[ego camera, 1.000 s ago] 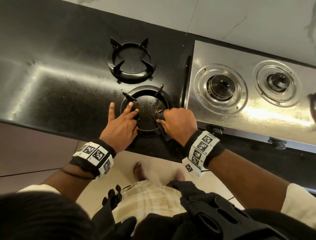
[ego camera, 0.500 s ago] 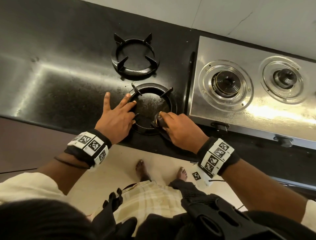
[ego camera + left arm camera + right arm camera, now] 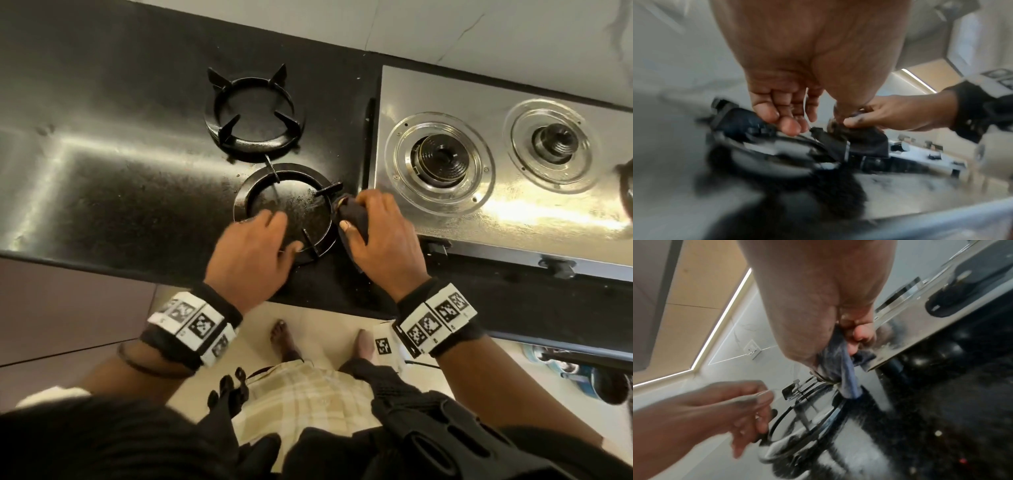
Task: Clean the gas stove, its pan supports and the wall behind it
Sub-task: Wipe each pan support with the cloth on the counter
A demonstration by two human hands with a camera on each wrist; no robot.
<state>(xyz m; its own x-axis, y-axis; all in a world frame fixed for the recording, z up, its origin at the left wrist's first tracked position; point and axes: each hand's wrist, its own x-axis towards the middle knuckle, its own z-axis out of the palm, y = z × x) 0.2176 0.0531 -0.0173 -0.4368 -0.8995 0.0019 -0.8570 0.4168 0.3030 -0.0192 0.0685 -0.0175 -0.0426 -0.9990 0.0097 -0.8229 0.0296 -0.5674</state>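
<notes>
Two black pan supports lie on the dark counter: the far pan support and the near pan support. My left hand curls over the near support's front-left rim, fingertips on the ring. My right hand grips a bunched dark cloth and presses it on the ring's right side, beside a prong. In the right wrist view the cloth hangs from my fingers onto the ring. The steel gas stove sits to the right, its burners bare. The pale wall runs behind.
Two burners stand exposed on the stove top, with knobs on its front. The counter's front edge runs just below my hands. Crumbs speckle the counter inside the near ring. My feet stand on the pale floor below.
The near support has turned; its prongs point differently. My left hand went from lying flat on the left rim to curling over the front rim. My right hand slid the cloth to the right rim.
</notes>
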